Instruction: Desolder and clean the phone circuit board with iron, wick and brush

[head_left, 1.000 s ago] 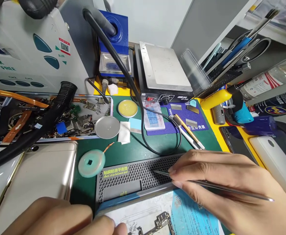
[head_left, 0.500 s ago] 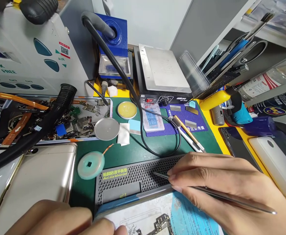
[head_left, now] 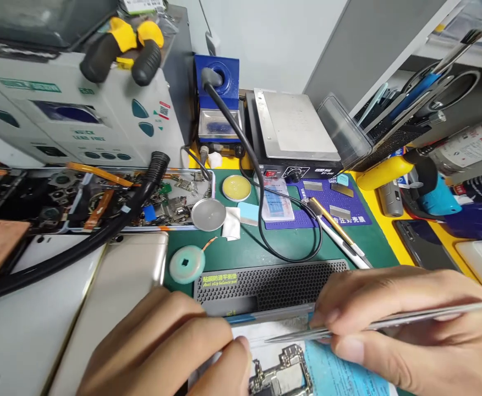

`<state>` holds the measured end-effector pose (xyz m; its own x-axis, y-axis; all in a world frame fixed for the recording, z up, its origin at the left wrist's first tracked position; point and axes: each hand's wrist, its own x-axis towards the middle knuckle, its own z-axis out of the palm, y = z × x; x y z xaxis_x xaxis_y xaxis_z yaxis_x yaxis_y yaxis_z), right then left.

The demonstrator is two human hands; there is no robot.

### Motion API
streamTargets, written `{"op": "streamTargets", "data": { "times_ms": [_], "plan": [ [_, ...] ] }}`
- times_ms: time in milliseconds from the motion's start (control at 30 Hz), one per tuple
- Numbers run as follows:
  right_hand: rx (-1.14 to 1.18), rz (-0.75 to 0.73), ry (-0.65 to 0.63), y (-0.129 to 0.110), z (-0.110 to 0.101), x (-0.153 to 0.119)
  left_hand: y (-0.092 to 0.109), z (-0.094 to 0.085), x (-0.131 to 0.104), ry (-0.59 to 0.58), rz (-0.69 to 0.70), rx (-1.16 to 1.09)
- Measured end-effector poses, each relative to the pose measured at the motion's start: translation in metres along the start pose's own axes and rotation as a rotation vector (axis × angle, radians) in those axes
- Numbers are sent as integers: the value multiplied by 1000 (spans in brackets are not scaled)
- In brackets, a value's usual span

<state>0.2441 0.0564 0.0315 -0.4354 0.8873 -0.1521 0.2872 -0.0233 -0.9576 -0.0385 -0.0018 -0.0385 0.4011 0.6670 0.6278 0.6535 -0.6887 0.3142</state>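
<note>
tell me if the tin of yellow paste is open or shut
Open: yellow paste shows in the tin, and what looks like its lid lies nearby.

my left hand (head_left: pixel 175 352) runs off bottom edge, fingers hiding left side of circuit board (head_left: pixel 284 379), whose lower end is cut off. right palm cropped at right edge. i can't read small print on blue sheet (head_left: pixel 340 366); tweezer (head_left: pixel 348 330) tips blurred.

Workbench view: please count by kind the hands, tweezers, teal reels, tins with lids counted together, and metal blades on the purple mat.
Hands: 2
Tweezers: 1
Teal reel: 1
Tin and lid: 2
Blades: 3
Total: 9
</note>
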Motion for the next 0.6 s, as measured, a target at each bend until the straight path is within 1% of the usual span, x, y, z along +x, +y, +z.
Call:
{"op": "streamTargets", "data": {
  "times_ms": [100,167,233,433,600],
  "plan": [
    [50,45,-24,0,3,-1,14,-4,14,11,-98,-29],
    [62,49,-4,-1,4,0,22,-4,16,32,-135,-42],
    [73,52,5,-2,6,2,27,-3,16,58,-136,-42],
    [101,35,0,-5,8,2,31,2,19,122,-165,-55],
    [144,31,-4,-1,9,2,29,3,20,114,-120,-54]
  ]
}}
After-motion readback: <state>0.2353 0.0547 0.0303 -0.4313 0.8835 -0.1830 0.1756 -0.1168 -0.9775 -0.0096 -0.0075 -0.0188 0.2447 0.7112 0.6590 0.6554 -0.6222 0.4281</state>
